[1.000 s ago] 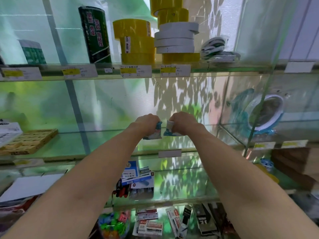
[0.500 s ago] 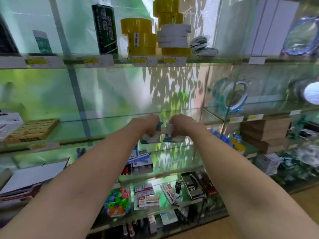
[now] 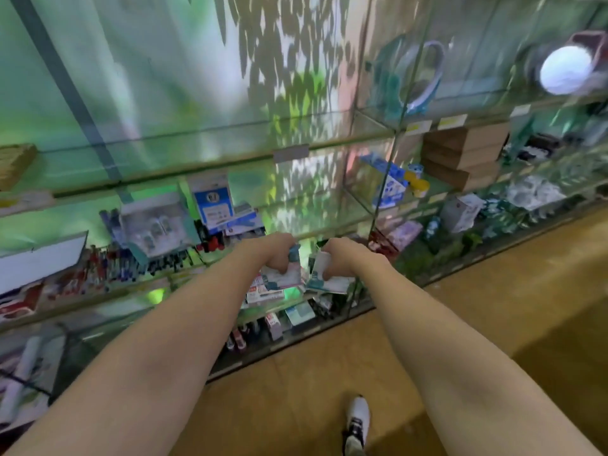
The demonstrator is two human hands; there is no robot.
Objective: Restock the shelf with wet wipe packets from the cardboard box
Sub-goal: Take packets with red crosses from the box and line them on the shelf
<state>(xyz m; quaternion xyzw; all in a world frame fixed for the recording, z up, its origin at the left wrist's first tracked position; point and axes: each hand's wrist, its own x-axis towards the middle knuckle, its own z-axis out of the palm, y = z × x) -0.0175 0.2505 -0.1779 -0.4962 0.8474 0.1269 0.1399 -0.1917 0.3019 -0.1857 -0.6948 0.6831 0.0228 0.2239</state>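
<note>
Before the glass shelf unit, both arms stretched forward, hands side by side and close together at mid-height. Left hand curled around a wet wipe packet, white with teal and pink print, fingers wrapped under its top edge, packet hanging down and tilted toward the viewer. Right hand likewise curled around a second wet wipe packet, white with a teal band, held just beside the first, the two packets nearly touching at their inner edges. Both packets held in the air in front of the lower shelves, not resting on any glass. Behind and below the hands, small boxed goods on a lower shelf, somewhat blurred. Up and to the left, a row of pens and a blue-and-white carded pack standing on a glass level. Farther right, stacked brown boxes on a shelf, and a blue and white box one compartment over. High on the right, a round white shape, too blurred to identify. Below, tan floor and one white shoe between the forearms. Cardboard box not told apart from the floor with any certainty.
</note>
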